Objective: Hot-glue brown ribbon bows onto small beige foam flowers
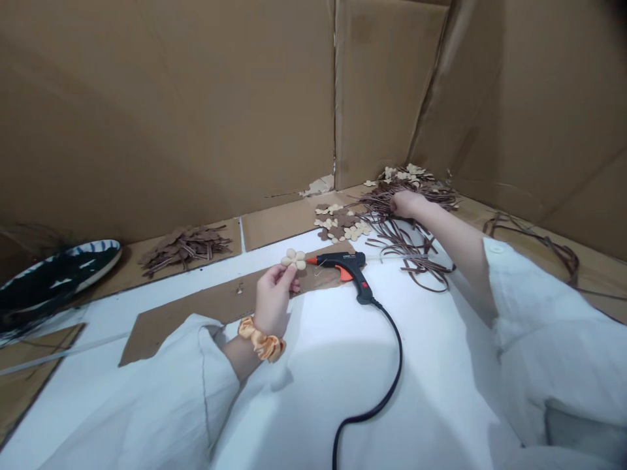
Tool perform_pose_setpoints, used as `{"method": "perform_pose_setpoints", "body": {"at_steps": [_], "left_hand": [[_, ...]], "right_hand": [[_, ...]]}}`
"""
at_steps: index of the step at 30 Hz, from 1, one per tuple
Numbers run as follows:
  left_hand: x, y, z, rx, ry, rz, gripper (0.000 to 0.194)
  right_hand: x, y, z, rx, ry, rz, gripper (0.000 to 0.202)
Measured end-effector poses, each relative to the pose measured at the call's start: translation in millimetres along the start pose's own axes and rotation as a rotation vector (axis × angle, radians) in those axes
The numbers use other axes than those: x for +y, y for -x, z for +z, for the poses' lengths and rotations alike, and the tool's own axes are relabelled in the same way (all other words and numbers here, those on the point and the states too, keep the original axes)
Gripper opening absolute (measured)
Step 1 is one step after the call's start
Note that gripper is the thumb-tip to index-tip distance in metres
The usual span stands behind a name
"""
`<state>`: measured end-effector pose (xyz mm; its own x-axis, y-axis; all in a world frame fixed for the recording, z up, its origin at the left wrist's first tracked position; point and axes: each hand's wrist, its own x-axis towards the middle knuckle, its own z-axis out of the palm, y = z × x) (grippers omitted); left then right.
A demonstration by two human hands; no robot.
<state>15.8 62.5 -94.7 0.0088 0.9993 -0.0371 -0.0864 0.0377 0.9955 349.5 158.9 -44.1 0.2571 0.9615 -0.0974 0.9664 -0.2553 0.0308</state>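
Between the thumb and fingers of my left hand (275, 294) is a cream flower cutout (292, 259), held up just left of the orange nozzle of a black glue gun (345, 262). The glue gun lies on its side on a brown cardboard strip (186, 310). My right hand (404, 203) reaches into a pile of thin brown strips (431, 193) at the back right; its fingers are closed, and what they grip is too small to make out. More strips (399, 236) lie in front of that pile.
Brown and cream flower cutouts (337, 223) lie behind the glue gun, with more (409, 172) at the back. A brown pile (186, 247) and a dark-filled dish (110, 251) are leftward. The black cable (399, 352) runs forward. Cardboard walls (220, 111) stand behind.
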Motion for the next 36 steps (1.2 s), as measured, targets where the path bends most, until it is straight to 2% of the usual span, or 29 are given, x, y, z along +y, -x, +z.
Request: {"method": "perform_pose_setpoints", "body": {"at_steps": [3, 5, 7, 10, 12, 13, 15, 20, 24, 27, 30, 32, 34, 36], "left_hand": [[2.0, 0.3, -0.5, -0.002, -0.031, 0.002, 0.022], [4.4, 0.4, -1.4, 0.003, -0.062, 0.011, 0.022], [6.9, 0.8, -2.6, 0.009, -0.105, 0.030, 0.021], [9.5, 2.2, -5.5, 0.017, -0.193, 0.064, 0.021], [10.3, 3.7, -8.1, 0.023, -0.271, 0.093, 0.028], [10.5, 4.4, -9.6, 0.024, -0.316, 0.111, 0.032], [10.7, 5.5, -12.9, 0.021, -0.416, 0.150, 0.037], [7.8, 3.9, -21.8, -0.005, -0.640, 0.229, 0.027], [2.9, 1.1, -25.5, 0.038, -0.752, 0.255, 0.019], [6.7, 0.1, -25.4, 0.103, -0.774, 0.270, 0.017], [26.3, 0.8, -25.5, 0.197, -0.735, 0.310, 0.021], [46.0, 3.3, -26.4, 0.212, -0.707, 0.348, 0.021], [64.9, 8.0, -27.3, 0.147, -0.692, 0.363, 0.033], [77.8, 14.2, -27.1, 0.033, -0.667, 0.370, 0.043]], "right_hand": [[2.3, 7.6, -13.8, 0.119, -0.029, -0.021, 0.030], [1.6, 17.8, -29.2, 0.246, -0.061, -0.048, 0.024], [-2.7, 32.1, -46.7, 0.389, -0.105, -0.072, 0.020], [-18.0, 61.6, -67.8, 0.592, -0.187, -0.146, 0.026], [-33.4, 85.2, -74.6, 0.688, -0.259, -0.239, 0.026], [-42.0, 97.4, -75.9, 0.773, -0.360, -0.334, 0.021], [-59.1, 120.6, -75.2, 0.854, -0.494, -0.514, 0.014], [-91.2, 155.6, -68.2, 0.787, -0.579, -0.760, 0.012], [-108.8, 155.5, -65.0, 0.710, -0.568, -0.836, 0.015], [-123.2, 149.4, -57.9, 0.663, -0.567, -0.882, 0.015], [-138.4, 145.0, -43.0, 0.580, -0.590, -0.966, 0.015], [-147.5, 143.7, -31.3, 0.529, -0.595, -0.999, 0.015], [-155.0, 143.9, -21.4, 0.495, -0.576, -1.012, 0.016], [-160.4, 145.4, -14.8, 0.477, -0.575, -1.010, 0.017]]}}
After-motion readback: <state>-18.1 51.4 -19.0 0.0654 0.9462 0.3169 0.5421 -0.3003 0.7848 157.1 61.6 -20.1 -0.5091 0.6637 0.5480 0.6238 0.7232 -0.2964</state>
